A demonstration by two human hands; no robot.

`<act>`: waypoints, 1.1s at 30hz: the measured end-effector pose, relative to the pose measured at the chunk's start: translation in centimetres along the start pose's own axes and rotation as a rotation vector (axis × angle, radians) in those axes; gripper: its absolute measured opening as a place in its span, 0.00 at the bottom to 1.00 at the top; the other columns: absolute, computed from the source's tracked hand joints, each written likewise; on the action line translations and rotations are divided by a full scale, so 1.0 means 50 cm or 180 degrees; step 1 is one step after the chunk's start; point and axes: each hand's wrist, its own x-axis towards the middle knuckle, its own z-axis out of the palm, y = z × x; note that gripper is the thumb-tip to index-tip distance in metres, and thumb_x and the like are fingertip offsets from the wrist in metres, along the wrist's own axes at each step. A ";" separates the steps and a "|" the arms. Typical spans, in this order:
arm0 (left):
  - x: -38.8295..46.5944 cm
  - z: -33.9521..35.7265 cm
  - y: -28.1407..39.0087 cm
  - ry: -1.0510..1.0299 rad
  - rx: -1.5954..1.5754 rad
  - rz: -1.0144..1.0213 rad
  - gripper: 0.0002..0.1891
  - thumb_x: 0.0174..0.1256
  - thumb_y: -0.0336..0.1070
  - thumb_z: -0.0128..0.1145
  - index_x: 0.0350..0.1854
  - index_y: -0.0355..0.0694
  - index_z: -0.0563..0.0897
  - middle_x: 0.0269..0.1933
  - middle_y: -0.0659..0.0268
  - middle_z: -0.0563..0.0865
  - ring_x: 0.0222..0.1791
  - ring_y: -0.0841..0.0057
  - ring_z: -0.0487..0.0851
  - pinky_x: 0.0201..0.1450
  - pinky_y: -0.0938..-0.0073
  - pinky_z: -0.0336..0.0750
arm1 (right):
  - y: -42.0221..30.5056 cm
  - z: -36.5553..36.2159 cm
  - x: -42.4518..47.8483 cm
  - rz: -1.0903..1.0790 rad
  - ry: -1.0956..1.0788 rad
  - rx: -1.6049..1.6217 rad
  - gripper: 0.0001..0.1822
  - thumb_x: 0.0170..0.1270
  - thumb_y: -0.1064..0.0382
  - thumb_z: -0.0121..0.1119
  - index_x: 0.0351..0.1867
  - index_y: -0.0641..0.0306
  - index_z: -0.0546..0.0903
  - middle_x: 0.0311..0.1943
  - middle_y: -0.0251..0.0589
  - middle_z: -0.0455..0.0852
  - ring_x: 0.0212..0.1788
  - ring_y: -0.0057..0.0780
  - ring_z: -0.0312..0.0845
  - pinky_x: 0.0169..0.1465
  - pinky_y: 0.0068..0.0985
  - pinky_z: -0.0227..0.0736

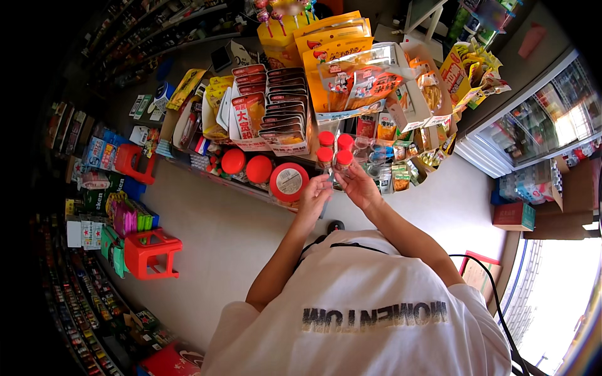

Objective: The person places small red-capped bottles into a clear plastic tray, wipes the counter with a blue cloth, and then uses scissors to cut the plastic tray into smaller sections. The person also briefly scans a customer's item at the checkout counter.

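Note:
Several small clear jars with red lids [344, 142] stand in a cluster at the counter's near edge, in a clear plastic rack. My right hand [358, 184] has its fingers at the base of the nearest jar; whether it grips the jar or the rack I cannot tell. Just left of it, my left hand [315, 195] is at the rack's front edge with its fingers curled, and its hold is unclear. Larger red-lidded tubs [289, 182] stand to the left of the hands. Behind them is a display box of snack packets [249, 115]. Orange snack bags [348, 82] stand beyond the jars.
Small packets [400, 177] fill boxes right of the hands. Red plastic stools [151, 254] stand on the floor at left, beside stacked cartons. A glass-door refrigerator [541, 113] is at right, with a red and green carton [514, 216] below. A black cable [494, 286] hangs at lower right.

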 end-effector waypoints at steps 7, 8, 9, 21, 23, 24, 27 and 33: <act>-0.002 0.015 -0.048 -0.0059 -0.1000 -0.0673 0.22 0.66 0.33 0.52 0.60 0.34 0.65 0.52 0.57 0.76 0.51 0.71 0.77 0.53 0.68 0.73 | -0.025 -0.023 -0.060 0.0107 -0.0011 -0.0031 0.32 0.61 0.64 0.57 0.67 0.54 0.61 0.58 0.39 0.73 0.60 0.33 0.70 0.63 0.30 0.67; -0.005 0.018 -0.048 -0.0144 -0.1014 -0.0665 0.22 0.66 0.33 0.53 0.60 0.36 0.65 0.53 0.57 0.76 0.52 0.71 0.77 0.54 0.68 0.72 | -0.026 -0.025 -0.070 0.0108 0.0020 -0.0032 0.32 0.61 0.64 0.57 0.67 0.54 0.61 0.58 0.39 0.72 0.60 0.33 0.70 0.63 0.30 0.67; -0.004 0.023 -0.046 -0.0184 -0.1090 -0.0644 0.22 0.66 0.33 0.52 0.60 0.37 0.65 0.53 0.58 0.76 0.52 0.71 0.76 0.54 0.68 0.71 | -0.029 -0.021 -0.081 0.0097 0.0038 -0.0023 0.32 0.62 0.64 0.57 0.67 0.55 0.61 0.58 0.40 0.72 0.60 0.33 0.70 0.63 0.30 0.67; 0.007 0.037 -0.024 -0.0235 -0.1722 -0.0256 0.19 0.67 0.37 0.52 0.60 0.43 0.68 0.55 0.67 0.77 0.54 0.76 0.75 0.56 0.71 0.69 | -0.027 0.012 -0.092 -0.0077 -0.0046 0.0132 0.35 0.62 0.64 0.58 0.70 0.56 0.57 0.59 0.41 0.71 0.60 0.31 0.69 0.63 0.30 0.68; 0.013 0.037 -0.016 -0.0257 -0.1823 -0.0169 0.21 0.67 0.38 0.52 0.61 0.42 0.67 0.55 0.68 0.76 0.54 0.77 0.75 0.56 0.72 0.69 | -0.021 0.019 -0.070 -0.0135 -0.0052 0.0178 0.34 0.62 0.64 0.58 0.69 0.57 0.58 0.59 0.41 0.71 0.61 0.32 0.69 0.62 0.30 0.69; 0.015 0.034 -0.023 -0.0179 -0.1850 -0.0210 0.22 0.67 0.37 0.52 0.63 0.41 0.66 0.56 0.68 0.76 0.54 0.77 0.74 0.56 0.71 0.69 | -0.016 0.023 -0.058 -0.0129 -0.0050 0.0193 0.33 0.63 0.65 0.57 0.69 0.57 0.58 0.59 0.41 0.71 0.61 0.32 0.69 0.62 0.30 0.69; 0.016 0.027 -0.040 -0.0123 -0.1887 -0.0308 0.23 0.67 0.36 0.52 0.63 0.40 0.65 0.58 0.66 0.74 0.55 0.75 0.74 0.57 0.70 0.69 | -0.003 0.028 -0.026 -0.0112 -0.0041 0.0217 0.31 0.63 0.65 0.56 0.68 0.57 0.60 0.59 0.42 0.72 0.61 0.34 0.69 0.62 0.31 0.69; 0.003 0.017 -0.047 0.0042 -0.1855 -0.0411 0.28 0.66 0.33 0.53 0.66 0.36 0.59 0.61 0.58 0.70 0.57 0.72 0.72 0.56 0.68 0.70 | 0.014 0.014 0.017 -0.0006 0.0039 0.0302 0.28 0.64 0.64 0.56 0.66 0.57 0.62 0.56 0.42 0.74 0.59 0.36 0.70 0.61 0.31 0.69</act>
